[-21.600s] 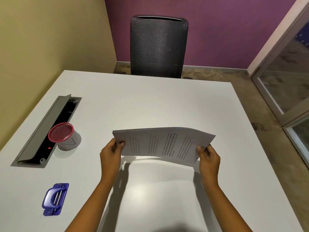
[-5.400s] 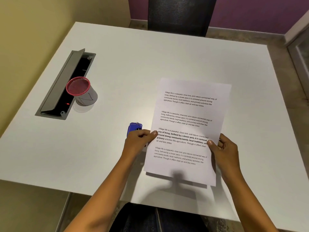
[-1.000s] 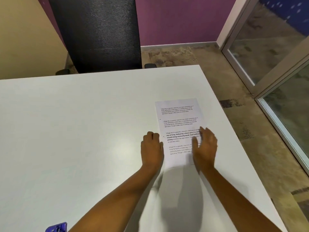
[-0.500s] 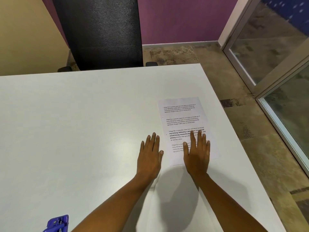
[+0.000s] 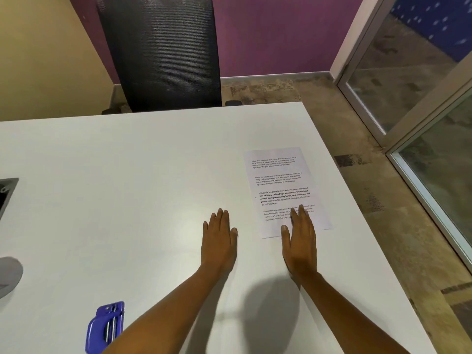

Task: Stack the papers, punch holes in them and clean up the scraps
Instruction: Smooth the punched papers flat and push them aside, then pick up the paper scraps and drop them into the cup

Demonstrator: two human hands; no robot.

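Hands have drawn back toward the body since the previous frame.
Punch (image 5: 106,325): nearest, left, untouched on surface (image 5: 127,187).
Left hand (image 5: 219,241): flat, empty, beside papers (image 5: 281,180).
Right hand (image 5: 300,244): flat, fingertips on papers' near end.
Papers: stacked, far right.
Step, judged: stack set down; next calls for reaching left for punch.

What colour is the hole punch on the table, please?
Purple-blue hole punch, shown in the head view.

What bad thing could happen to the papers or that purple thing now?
The papers lie near the right edge of the table, and the right hand rests flat on their near end; a sideways slide might fan the stack or push it off. The purple hole punch sits right beside the left forearm, so pulling that arm back could knock it.
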